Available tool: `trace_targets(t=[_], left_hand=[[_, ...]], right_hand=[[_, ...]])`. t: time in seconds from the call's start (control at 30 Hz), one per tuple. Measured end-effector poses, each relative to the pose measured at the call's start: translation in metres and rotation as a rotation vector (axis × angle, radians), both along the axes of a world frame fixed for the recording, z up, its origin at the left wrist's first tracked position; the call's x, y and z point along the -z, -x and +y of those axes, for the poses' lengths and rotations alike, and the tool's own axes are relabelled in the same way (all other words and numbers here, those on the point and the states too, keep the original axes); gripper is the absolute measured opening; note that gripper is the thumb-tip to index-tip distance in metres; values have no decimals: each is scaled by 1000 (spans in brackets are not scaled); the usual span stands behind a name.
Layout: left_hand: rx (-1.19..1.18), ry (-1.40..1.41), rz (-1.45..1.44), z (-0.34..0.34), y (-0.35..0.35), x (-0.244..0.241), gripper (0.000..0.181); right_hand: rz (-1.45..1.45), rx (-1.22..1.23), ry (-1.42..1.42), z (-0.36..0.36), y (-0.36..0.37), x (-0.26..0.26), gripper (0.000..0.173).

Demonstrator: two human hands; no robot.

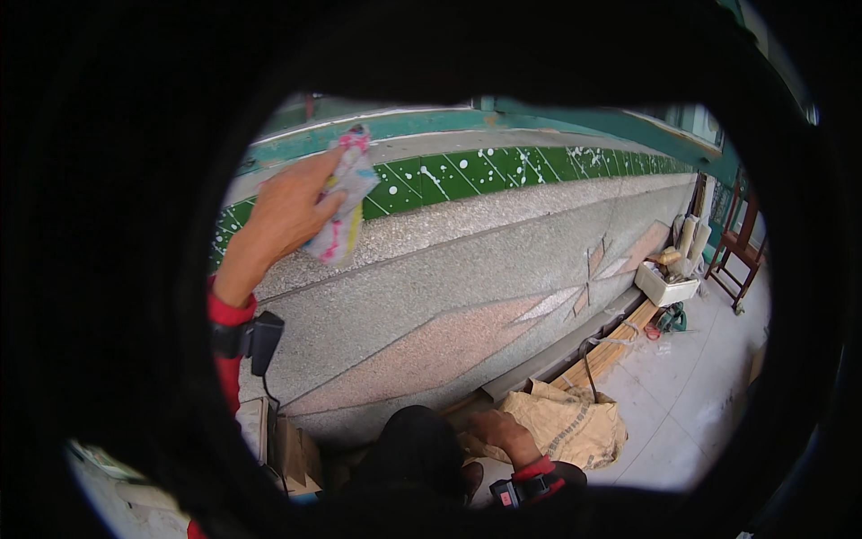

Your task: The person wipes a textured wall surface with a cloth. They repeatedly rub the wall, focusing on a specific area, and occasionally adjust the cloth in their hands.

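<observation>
My left hand (pixel 283 209) grips a thin white cloth (pixel 353 172) patterned with pink, blue and yellow. The cloth lies over the green glazed tiles (pixel 465 174) along the wall's top edge, and its lower end hangs in front of the pebble-textured band. White splashes and thin diagonal lines mark the tiles. Low down, beside my dark-clad knee (pixel 414 441), is my right hand (pixel 502 434) with its fingers curled. A crumpled tan sack (pixel 572 428) bearing writing lies just beyond it. Whether the right hand holds anything is hidden.
Below the tiles runs a grey pebble-dash wall (pixel 377 323) with pinkish inlaid shapes. Long wooden strips (pixel 606 343) lie along its foot. A white box (pixel 663 286) of items, a green power tool (pixel 673 316) and a wooden chair (pixel 737 246) stand farther right. Cardboard boxes (pixel 293 451) sit at lower left.
</observation>
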State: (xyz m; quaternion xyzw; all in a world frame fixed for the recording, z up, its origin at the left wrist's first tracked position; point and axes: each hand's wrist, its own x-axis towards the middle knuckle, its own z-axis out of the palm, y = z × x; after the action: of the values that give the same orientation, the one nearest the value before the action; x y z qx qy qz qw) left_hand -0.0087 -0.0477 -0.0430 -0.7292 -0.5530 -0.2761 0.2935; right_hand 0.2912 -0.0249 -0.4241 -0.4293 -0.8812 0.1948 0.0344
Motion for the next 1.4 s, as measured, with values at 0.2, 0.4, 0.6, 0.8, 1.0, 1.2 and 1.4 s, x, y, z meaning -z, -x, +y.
trace_targets(t=[0.2, 0.4, 0.6, 0.8, 1.0, 1.2, 1.4], left_hand=[[-31, -85, 20, 4, 4, 5, 53], [12, -211, 73, 46, -15, 7, 48], [83, -442, 183, 50, -20, 22, 42], [129, -478, 281, 25, -9, 37, 44], [106, -365, 343, -9, 5, 69, 35], [100, -409, 326, -7, 8, 71, 36], [138, -411, 229, 6, -12, 71, 42]], right_hand=[[36, -34, -105, -8, 1, -7, 33], [13, -43, -77, -7, 9, -11, 29], [-9, -46, -27, -3, 13, -8, 26], [-1, -37, -63, -3, 10, -1, 27], [-8, -26, -87, -7, 6, -1, 27], [43, -15, -49, -11, 6, -6, 24], [3, -41, -38, -9, 10, -10, 32]])
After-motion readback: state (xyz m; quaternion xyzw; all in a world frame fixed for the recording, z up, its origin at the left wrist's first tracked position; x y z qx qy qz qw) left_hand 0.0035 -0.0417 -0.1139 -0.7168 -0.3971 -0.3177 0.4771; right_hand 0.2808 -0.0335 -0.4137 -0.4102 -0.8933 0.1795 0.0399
